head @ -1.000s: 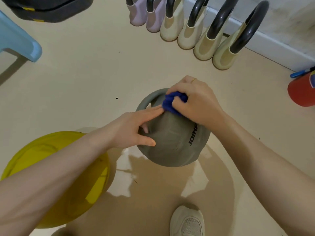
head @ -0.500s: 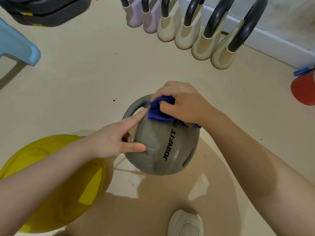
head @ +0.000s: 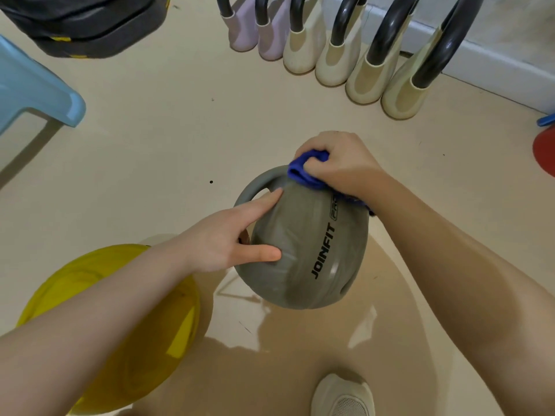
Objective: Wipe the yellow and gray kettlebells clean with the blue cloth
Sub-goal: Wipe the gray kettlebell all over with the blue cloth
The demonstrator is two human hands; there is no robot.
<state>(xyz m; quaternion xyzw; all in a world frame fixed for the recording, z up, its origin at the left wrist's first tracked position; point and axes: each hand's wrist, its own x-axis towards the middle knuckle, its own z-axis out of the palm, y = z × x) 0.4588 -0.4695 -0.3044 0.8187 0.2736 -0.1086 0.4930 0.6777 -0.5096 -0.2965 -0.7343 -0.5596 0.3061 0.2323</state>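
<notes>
Gray kettlebell [head: 303,244] lies tilted on the floor [head: 180,139] in the middle of the scene, its handle [head: 258,183] pointing to the far left and its rounded body toward the near right, the lettering JOINFIT running along its upper face. Just to its near left sits the yellow kettlebell [head: 120,310], largely hidden beneath the left forearm.

Wiping the shoulder beside the handle looks to be the step in hand. To do it well, I would keep the bell braced so it cannot roll, press the blue cloth [head: 306,169] flat instead of bunched, work it round the base of the handle and through the loop, then turn the body to reach the underside that rests on the floor. A heavy round bell can rock toward the shoe [head: 342,397] at the near edge, so the bracing hand matters.

Left hand [head: 222,244] steadies the bell from its left side: the forefinger lies straight along the upper shoulder toward the handle, the thumb presses flat on the side nearer the viewer, and the two are spread well apart; the other fingers tuck behind the body and cannot be made out. Right hand [head: 339,163] is curled tightly round the wadded cloth, pressing it onto the far top of the bell next to the handle, with a strip of cloth trailing out under the wrist
</notes>
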